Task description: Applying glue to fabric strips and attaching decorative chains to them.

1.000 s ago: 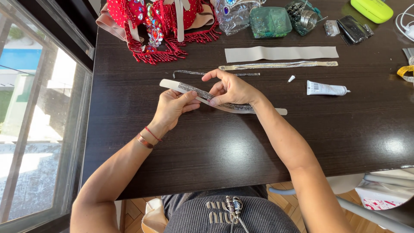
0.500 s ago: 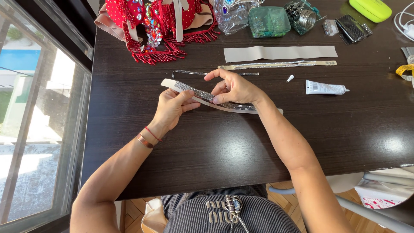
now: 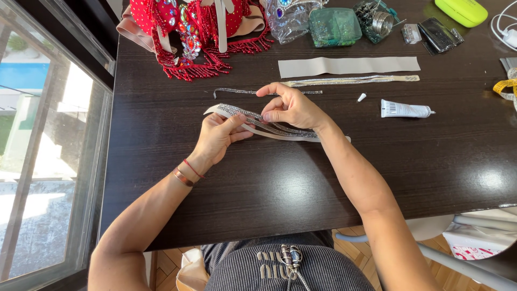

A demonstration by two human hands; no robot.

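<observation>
Both hands work a beige strap set with rows of rhinestones (image 3: pixel 253 119), which lies across the dark wooden table (image 3: pixel 258 183) just above its middle, running from about 10 o'clock down toward 4 o'clock. The left hand (image 3: pixel 218 137) is closed on the strap near its 10 o'clock end, thumb on top and fingers curled under. The right hand (image 3: pixel 291 108) sits at 2 o'clock of the left, fingers bent and pinching the strap's stone rows, the index finger stretched out toward 9 o'clock. At 12 o'clock of the hands lies a thin rhinestone chain (image 3: pixel 237 91), apart from them. Farther toward 1 o'clock are a plain beige band (image 3: pixel 347 66) and a second trimmed strap (image 3: pixel 350 81) just below it. At 3 o'clock rest a small white cap (image 3: pixel 361 97) and a white glue tube (image 3: pixel 405 109). A red beaded costume piece (image 3: pixel 194 32) fills the 11 o'clock corner
</observation>
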